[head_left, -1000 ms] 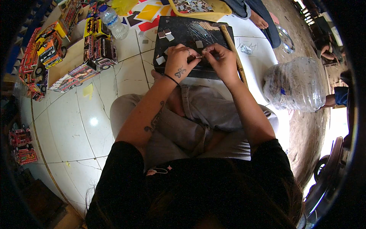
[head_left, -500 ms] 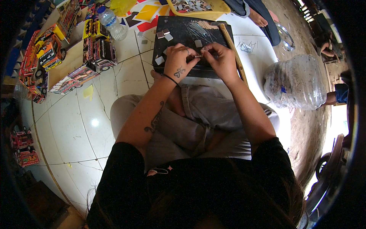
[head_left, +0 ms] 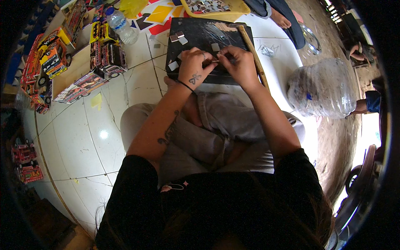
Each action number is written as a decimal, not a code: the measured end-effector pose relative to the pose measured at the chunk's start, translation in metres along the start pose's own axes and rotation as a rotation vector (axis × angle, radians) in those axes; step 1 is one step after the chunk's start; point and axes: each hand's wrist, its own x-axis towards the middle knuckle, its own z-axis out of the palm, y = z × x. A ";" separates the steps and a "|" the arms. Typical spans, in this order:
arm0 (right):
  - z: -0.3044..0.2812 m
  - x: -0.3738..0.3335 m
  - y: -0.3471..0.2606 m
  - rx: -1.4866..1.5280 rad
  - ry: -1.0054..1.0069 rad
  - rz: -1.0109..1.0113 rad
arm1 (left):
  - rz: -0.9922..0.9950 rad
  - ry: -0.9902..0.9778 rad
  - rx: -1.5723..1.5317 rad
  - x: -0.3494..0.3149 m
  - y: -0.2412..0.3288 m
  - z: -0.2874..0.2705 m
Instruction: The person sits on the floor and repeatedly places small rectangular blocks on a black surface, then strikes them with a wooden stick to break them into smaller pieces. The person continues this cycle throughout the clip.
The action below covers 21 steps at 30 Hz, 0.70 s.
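Over a low black board (head_left: 183, 26), my left hand (head_left: 194, 64) and my right hand (head_left: 239, 63) meet with their fingertips pinched together. A small, thin piece sits between them, mostly hidden by the fingers, so its kind is unclear. Several small flat squares (head_left: 182, 40), silvery or brown, lie on the board, one of them (head_left: 215, 47) just beyond my fingertips. Thin metal wires (head_left: 216, 33) are spread across the far part. Along the board's right edge rests a long wooden handle (head_left: 255, 55).
Beyond the board stands a yellow basin (head_left: 233, 16) of small squares. A water bottle (head_left: 121, 26) and toy trucks (head_left: 109, 56) occupy the left of the tiled floor. Rightward is a plastic-wrapped bundle (head_left: 324, 89); another person's foot (head_left: 281, 19) shows at the far right.
Both hands stay pinched together in nearly the same spot. My right hand has shifted very slightly to the left.
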 end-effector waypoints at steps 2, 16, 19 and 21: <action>0.000 0.001 -0.002 -0.008 0.001 0.001 | -0.030 -0.026 0.000 0.000 0.001 0.000; -0.054 -0.076 0.044 -0.748 -0.082 0.403 | -0.031 0.136 -0.298 -0.004 0.008 0.016; -0.056 -0.082 0.048 -0.478 0.001 0.367 | -0.041 0.145 -0.344 -0.004 0.007 0.017; -0.059 -0.078 0.036 -0.282 0.026 0.367 | -0.048 0.140 -0.360 -0.004 0.006 0.016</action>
